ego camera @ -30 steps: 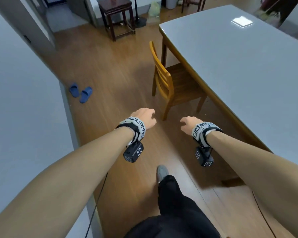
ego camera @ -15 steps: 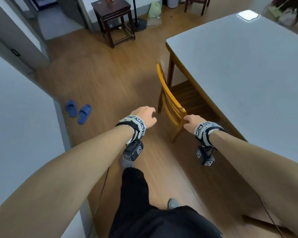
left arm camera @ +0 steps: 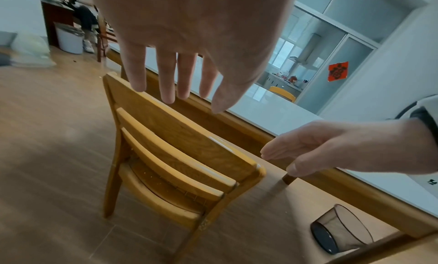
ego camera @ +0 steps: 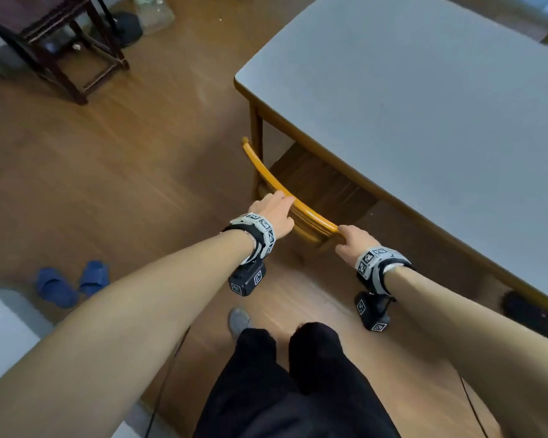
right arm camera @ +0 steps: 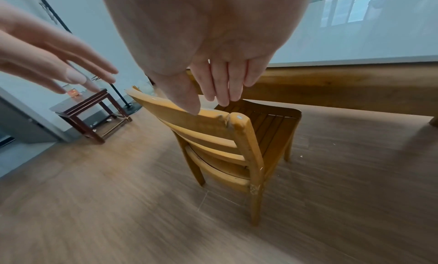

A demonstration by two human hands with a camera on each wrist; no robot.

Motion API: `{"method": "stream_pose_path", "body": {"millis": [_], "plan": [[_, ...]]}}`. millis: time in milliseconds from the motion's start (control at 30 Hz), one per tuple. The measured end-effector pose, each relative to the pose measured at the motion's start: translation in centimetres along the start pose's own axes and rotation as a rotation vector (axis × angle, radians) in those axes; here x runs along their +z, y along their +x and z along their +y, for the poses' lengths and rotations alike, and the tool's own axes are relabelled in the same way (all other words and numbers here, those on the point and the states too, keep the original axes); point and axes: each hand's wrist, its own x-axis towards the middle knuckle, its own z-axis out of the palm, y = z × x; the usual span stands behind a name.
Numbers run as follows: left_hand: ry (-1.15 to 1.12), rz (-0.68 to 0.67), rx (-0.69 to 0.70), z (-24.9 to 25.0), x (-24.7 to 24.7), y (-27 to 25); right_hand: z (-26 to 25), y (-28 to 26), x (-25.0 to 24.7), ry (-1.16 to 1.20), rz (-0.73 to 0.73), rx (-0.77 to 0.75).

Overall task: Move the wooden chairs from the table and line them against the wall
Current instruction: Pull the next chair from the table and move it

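1. Table (ego camera: 424, 121), upper right of head view, grey top with wood edge. Biggest thing here.
2. Wooden chair (ego camera: 310, 191), centre of frame, seat tucked under the table's near edge, back facing the person. All four legs look down on the floor in the wrist views.
3. Top rail (ego camera: 293, 202) of the chair back: long axis runs diagonally, upper left to lower right in head view. It lies just ahead of and below both sets of fingers.
4. Left hand (ego camera: 274, 210) at the rail's middle-left stretch. Left wrist view shows fingers (left arm camera: 167, 80) straight, slightly spread, tips over the rail edge, not curled round it. Contact: cannot tell for sure.
5. Right hand (ego camera: 355, 243) at the rail's lower-right end post. Right wrist view shows fingers (right arm camera: 222, 84) straight, thumb near the rail top; nothing held.
6. Judgement: both hands about equally near, one per end; next move needs fingers to wrap the rail, then pull away from the table.
7. Blue slippers (ego camera: 70, 282), lower left on floor.
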Motion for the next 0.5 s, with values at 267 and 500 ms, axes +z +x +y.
{"method": "stream_pose_path", "body": {"millis": [267,500], "plan": [[0.014,-0.044,0.054,-4.1,-2.0,5.1,-3.3,5.7,0.3,0.113,0.027,0.043],[0.134,-0.132,0.152,-8.0,-2.0,10.7,-5.1,9.3,2.0,0.235,0.044,0.179]]}}
